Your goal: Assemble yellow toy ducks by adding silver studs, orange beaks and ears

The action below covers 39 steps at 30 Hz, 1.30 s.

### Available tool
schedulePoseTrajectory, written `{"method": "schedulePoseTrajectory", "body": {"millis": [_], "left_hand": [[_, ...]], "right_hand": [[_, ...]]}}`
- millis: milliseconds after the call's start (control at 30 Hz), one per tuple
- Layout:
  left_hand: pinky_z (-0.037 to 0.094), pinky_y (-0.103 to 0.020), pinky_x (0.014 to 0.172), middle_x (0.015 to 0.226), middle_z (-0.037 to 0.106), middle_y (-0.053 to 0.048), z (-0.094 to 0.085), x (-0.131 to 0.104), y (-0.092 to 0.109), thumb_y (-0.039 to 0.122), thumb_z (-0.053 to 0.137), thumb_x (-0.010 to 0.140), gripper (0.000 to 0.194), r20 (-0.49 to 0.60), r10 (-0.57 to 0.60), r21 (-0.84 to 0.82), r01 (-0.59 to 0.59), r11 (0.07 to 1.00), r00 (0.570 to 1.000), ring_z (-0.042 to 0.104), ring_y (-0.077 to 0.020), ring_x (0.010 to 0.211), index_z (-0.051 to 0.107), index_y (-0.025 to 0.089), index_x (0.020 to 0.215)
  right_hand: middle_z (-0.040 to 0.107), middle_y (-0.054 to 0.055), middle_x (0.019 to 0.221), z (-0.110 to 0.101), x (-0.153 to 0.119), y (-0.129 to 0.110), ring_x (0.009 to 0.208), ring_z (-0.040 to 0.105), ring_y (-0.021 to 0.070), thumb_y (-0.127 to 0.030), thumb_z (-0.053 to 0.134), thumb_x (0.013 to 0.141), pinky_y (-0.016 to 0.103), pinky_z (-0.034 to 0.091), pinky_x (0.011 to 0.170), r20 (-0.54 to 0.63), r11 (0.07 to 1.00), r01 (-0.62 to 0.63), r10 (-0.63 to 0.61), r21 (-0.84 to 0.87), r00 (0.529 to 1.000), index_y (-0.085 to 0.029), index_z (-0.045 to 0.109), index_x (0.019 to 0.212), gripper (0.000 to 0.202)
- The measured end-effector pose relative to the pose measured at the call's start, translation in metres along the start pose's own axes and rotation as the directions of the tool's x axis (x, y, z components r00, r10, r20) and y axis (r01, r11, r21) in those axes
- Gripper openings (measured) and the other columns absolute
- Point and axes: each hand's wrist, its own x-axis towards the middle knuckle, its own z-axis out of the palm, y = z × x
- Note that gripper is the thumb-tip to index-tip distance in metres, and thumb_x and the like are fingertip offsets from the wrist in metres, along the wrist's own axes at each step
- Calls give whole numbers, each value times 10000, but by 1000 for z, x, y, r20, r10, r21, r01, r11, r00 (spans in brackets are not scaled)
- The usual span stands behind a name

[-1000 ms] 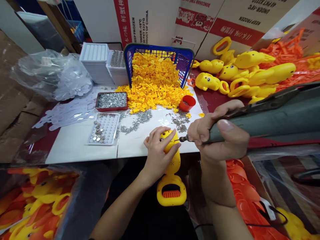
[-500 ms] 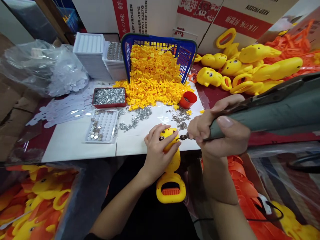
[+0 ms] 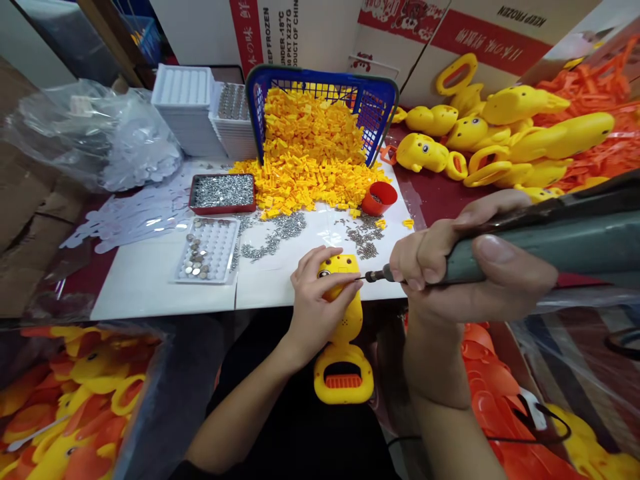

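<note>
One yellow toy (image 3: 352, 321), at the bench's (image 3: 150, 280) six-o'clock edge, grasped by the left hand (image 3: 315, 303); one power driver (image 3: 575, 248), clenched in the right hand (image 3: 473, 283), bit (image 3: 365, 277) from three o'clock, best kept straight.

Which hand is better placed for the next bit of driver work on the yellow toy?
Right, most likely: the right hand grips the driver, whose bit points at the toy. The left hand seems better kept steadying the toy.
</note>
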Motion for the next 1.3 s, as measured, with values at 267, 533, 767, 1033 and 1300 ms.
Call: {"method": "schedulePoseTrajectory", "body": {"millis": [267,533,767,1033,1300], "left_hand": [[447,-532,1038,1236,694,-73,-1,0,-1,294,739,886,79,3,10,5,-10,1000,1000,568,-284,1220,815,297,906],[420,-529,1040,1242,681,-77,-1,0,2,284,733,888,90,34,11,60,-13,998,999,558,-290,1227,816,302,918],[391,-524,1042,1260,671,-72,-1,1,5,267,738,885,100,59,1,91,-6,996,998,546,-293,1249,813,316,932],[371,-507,1023,1270,654,-75,-3,-2,4,295,702,914,130,90,18,123,-29,992,996,524,-294,1269,807,335,980],[358,-503,1031,1302,633,-69,-4,-3,4,318,650,952,170,144,19,170,-44,984,989,503,-291,1296,786,358,1047]], "right_hand": [[535,-57,447,-3,-2,-3,304,453,133,-282,622,816,289,457,344,-70,999,42,-42,3,997,-249,616,819,34],[509,-74,441,1,-4,-3,289,421,123,-290,605,799,286,437,335,-97,1000,16,-18,-23,995,-259,585,814,40],[481,-67,436,8,-5,-5,295,406,113,-256,579,817,264,423,340,-159,998,62,-61,0,985,-238,585,811,19],[524,-76,437,2,-4,-5,281,411,129,-282,595,809,282,418,323,-82,1000,0,-2,-21,997,-255,569,813,38],[488,-86,418,9,-5,-3,262,363,147,-324,653,774,305,375,313,-151,998,-24,14,-58,988,-292,540,790,118]]}}
